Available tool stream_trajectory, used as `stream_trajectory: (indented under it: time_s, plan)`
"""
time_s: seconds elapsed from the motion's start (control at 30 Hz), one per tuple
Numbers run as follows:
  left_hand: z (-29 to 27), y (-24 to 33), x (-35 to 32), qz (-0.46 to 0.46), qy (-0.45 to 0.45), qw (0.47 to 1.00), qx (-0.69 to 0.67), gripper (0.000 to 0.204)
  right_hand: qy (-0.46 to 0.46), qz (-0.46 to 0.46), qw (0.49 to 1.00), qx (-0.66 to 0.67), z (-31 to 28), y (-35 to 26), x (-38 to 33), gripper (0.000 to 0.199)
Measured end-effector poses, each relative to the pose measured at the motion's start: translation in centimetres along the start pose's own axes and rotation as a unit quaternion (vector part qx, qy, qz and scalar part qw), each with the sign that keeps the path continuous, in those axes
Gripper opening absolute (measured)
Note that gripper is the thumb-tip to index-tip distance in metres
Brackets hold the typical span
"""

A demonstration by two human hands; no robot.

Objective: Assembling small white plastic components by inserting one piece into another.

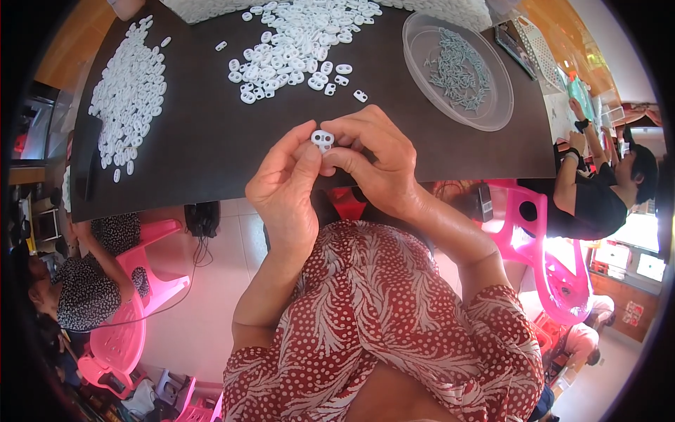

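Above the near edge of the dark table, my two hands meet around a small white plastic piece with two round holes (323,138). My left hand (285,186) pinches it from the left between thumb and fingers. From the right, my right hand (380,155) closes thumb and forefinger on the same piece; its lower part is partly covered by fingertips. Just beyond lies a loose heap of similar white two-holed pieces (288,60). A second heap of white oval pieces (130,98) spreads along the table's left side.
A shallow round clear tray (425,42) at the right holds many thin grey-green bits (460,70). Beside it lies a dark phone-like object (515,53). Pink plastic chairs (165,288) stand on both sides. Other people sit at left and right, one in black (598,186).
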State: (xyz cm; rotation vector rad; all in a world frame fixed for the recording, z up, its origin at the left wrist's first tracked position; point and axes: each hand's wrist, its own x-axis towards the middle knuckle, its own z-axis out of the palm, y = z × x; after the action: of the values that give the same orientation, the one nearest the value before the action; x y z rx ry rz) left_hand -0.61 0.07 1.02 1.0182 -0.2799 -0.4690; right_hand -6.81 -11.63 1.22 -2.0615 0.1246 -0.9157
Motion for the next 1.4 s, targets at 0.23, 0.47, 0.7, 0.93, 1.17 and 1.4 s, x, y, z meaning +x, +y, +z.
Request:
stream_trajectory:
  time_s: [0.23, 0.47, 0.7, 0.93, 1.17, 1.4]
  plan:
    - [-0.3, -0.3, 0.2, 0.019, -0.025, 0.999, 0.023, 0.025, 0.007, -0.011, 1.0, 0.0, 0.1, 0.1, -0.1, 0.027]
    - [-0.6, -0.7, -0.1, 0.006, -0.028, 1.0, -0.003, 0.023, 0.008, -0.02, 1.0, -0.01, 0.4, -0.1, -0.3, 0.029]
    - [-0.6, -2.0, -0.4, 0.113, -0.018, 0.991, 0.065, 0.024, 0.037, -0.038, 0.999, -0.003, 1.2, -0.2, -0.5, 0.032]
    - [-0.5, -2.0, -0.6, 0.141, -0.001, 0.985, 0.098, 0.023, 0.045, -0.03, 0.999, -0.005, 1.5, -0.6, -0.7, 0.03]
    - [-0.6, -1.8, -0.6, 0.157, 0.003, 0.981, 0.112, 0.028, 0.044, -0.026, 0.999, 0.001, 1.6, -1.0, -0.9, 0.033]
    - [-0.4, -1.4, -0.8, 0.154, 0.011, 0.983, 0.097, 0.027, 0.032, -0.016, 0.999, 0.007, 1.5, -1.2, -0.7, 0.034]
